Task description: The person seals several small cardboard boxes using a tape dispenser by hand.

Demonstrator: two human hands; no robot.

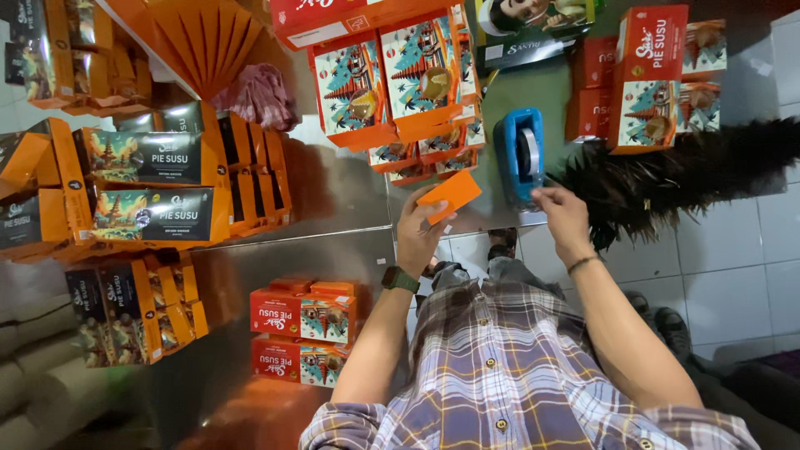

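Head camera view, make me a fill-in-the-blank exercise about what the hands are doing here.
1. The left hand holds a flat ____ card.
2. The right hand reaches the tape dispenser, whose colour is ____.
3. The watch sits on the ____ wrist.
4. The person's shirt has a ____ pattern.

Missing words: orange; blue; left; plaid
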